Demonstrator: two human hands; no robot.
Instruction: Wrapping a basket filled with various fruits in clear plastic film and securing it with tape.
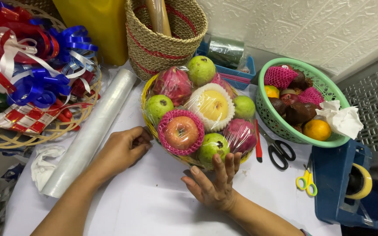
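A yellow basket of fruit (148, 114) wrapped in clear film stands in the middle of the white table. It holds green guavas, pink dragon fruits, a yellow fruit in a white net and an apple (181, 132) in a pink net. My left hand (121, 150) rests at the basket's left lower edge with its fingers curled against the film. My right hand (215, 181) is spread with its fingertips touching the basket's front edge under a green guava (213, 146).
A roll of clear film (90, 133) lies left of my left hand. A tray of ribbon bows (31, 74) sits far left, a woven basket (165, 41) behind. A green basket (273, 117) with fruit, black scissors (278, 150), yellow scissors (307, 180) and a blue tape dispenser (340, 183) stand right.
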